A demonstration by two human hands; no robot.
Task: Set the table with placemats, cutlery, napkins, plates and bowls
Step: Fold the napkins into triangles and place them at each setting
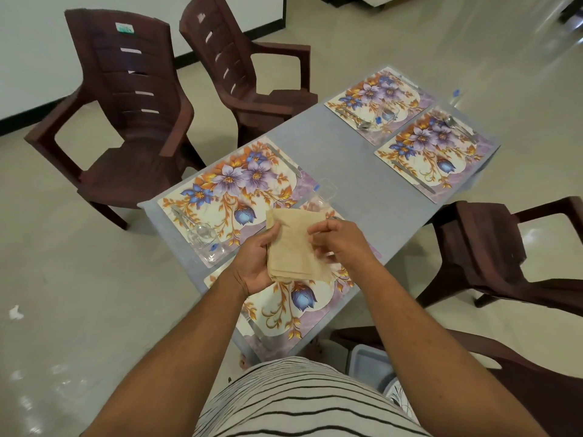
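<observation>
Beige napkin (295,244), floral purple-orange placemats (232,190), brown chairs (126,121), grey table (347,152).

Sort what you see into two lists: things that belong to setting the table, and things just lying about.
Belonging: napkins held by left hand and right hand; four floral placemats; knife; spoon; drinking glass.

Lying about: white scrap on floor; brown chairs; grey bin.

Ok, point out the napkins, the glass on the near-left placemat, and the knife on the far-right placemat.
napkins (293,247), head view, middle of the folded stack.
glass (206,242), head view, its clear side wall.
knife (413,178), head view, midway along its length.
</observation>
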